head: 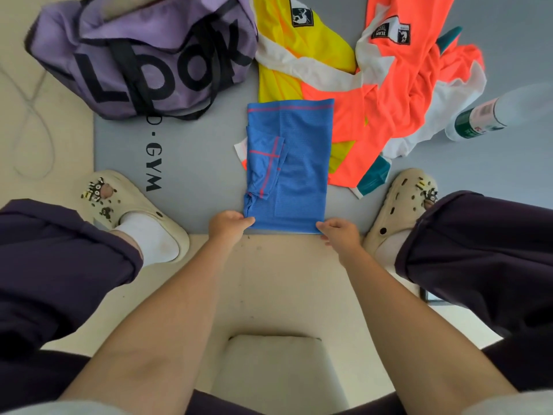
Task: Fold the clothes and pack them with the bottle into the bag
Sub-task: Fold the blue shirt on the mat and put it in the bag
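A blue shirt [296, 163] with red stripes lies folded into a narrow rectangle on the grey mat [197, 163]. My left hand [229, 224] pinches its near left corner and my right hand [341, 232] pinches its near right corner. Behind it lie a yellow and white garment [302, 49] and a crumpled orange and white garment [398, 94], partly under the blue one. The purple bag [140, 52] with black lettering and straps sits at the far left. A clear bottle [484, 115] with a green label lies on its side at the right.
My feet in cream clogs rest on the mat's near edge, the left clog [131, 205] and the right clog [398, 211] flanking the blue shirt. A cream stool [275, 363] is under me. A thin cable [30, 115] loops on the floor at far left.
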